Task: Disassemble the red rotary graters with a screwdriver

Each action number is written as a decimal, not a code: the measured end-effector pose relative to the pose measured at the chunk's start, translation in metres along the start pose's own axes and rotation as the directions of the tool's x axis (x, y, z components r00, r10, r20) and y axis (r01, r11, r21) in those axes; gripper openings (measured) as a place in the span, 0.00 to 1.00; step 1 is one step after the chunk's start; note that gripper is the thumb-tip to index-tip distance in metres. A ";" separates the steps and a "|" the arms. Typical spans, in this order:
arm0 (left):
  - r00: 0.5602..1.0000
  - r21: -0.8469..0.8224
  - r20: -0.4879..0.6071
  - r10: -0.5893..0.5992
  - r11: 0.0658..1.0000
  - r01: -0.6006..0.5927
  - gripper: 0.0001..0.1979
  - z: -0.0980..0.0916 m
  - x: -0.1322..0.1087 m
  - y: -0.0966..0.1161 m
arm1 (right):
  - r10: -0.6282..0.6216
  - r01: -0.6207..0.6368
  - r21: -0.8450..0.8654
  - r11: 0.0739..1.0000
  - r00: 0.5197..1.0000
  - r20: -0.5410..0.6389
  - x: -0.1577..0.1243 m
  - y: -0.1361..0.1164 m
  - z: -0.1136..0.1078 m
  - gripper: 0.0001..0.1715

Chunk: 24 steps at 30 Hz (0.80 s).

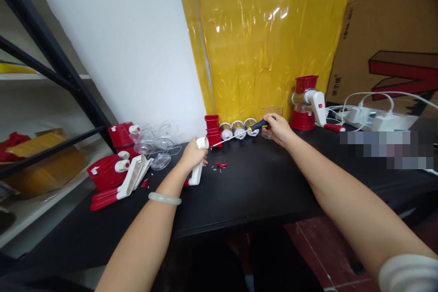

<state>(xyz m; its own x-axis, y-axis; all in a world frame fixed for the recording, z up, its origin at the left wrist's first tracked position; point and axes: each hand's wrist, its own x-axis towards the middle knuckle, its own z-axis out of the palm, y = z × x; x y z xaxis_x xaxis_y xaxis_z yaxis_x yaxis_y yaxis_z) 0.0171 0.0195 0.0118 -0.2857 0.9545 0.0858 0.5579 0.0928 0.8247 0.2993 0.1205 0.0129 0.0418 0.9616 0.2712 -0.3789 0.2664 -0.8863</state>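
Observation:
My left hand [193, 154] is closed round a white crank handle [198, 171] with a red tip, held upright on the black table [260, 187]. My right hand [278, 128] grips a screwdriver [239, 132] by its black and yellow handle. The metal shaft points left, and its tip reaches the top of the white handle, next to a red plastic housing [212, 130]. Small red and white bits [221, 165] lie on the table just right of my left hand.
Red and white grinder parts [114, 171] and clear plastic cups [155, 141] lie at the left. Three metal drums [238, 128] stand by the yellow sheet [263, 32]. An assembled red and white grinder [308, 105], a power strip with cables [372, 118] and cardboard boxes [390, 23] are at the right.

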 end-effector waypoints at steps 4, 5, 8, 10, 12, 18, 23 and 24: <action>0.998 0.121 -0.009 0.069 0.990 -0.067 0.20 -0.003 0.001 -0.004 | 0.006 -0.007 -0.059 0.998 1.000 -0.018 0.001 0.000 -0.002 0.05; 0.996 0.137 -0.008 0.091 0.986 -0.089 0.20 -0.004 0.001 -0.005 | 0.007 -0.008 -0.071 0.997 1.000 -0.027 0.002 0.000 -0.003 0.04; 0.984 0.117 0.044 0.171 0.977 -0.176 0.23 -0.008 -0.003 -0.005 | 0.019 -0.026 -0.130 0.991 0.998 -0.052 0.002 0.002 -0.004 0.04; 0.967 0.083 0.133 0.219 0.969 -0.231 0.27 -0.010 -0.006 -0.004 | 0.026 -0.036 -0.174 0.984 0.998 -0.057 0.002 0.003 -0.004 0.05; 0.944 0.092 0.206 0.256 0.956 -0.279 0.30 -0.010 -0.008 -0.002 | 0.023 -0.034 -0.205 0.978 0.998 -0.054 0.002 0.004 -0.004 0.05; 0.917 0.194 0.169 0.361 0.900 -0.390 0.28 -0.005 -0.008 -0.004 | 0.050 -0.052 -0.206 0.977 0.999 -0.017 -0.003 0.004 0.000 0.04; 0.941 0.172 0.164 0.297 0.930 -0.324 0.23 -0.002 -0.008 -0.004 | 0.047 -0.046 -0.194 0.980 0.999 0.002 0.001 0.007 -0.004 0.06; 0.943 0.156 0.180 0.280 0.938 -0.308 0.23 -0.002 -0.009 -0.004 | 0.045 -0.041 -0.213 0.976 0.999 0.012 0.003 0.008 -0.005 0.06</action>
<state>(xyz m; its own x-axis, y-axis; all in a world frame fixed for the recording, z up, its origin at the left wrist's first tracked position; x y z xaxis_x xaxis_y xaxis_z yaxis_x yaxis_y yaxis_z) 0.0164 0.0101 0.0090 0.0268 0.9771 0.2112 0.7334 -0.1628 0.6601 0.3016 0.1258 0.0050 0.0133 0.9718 0.2355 -0.1745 0.2342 -0.9564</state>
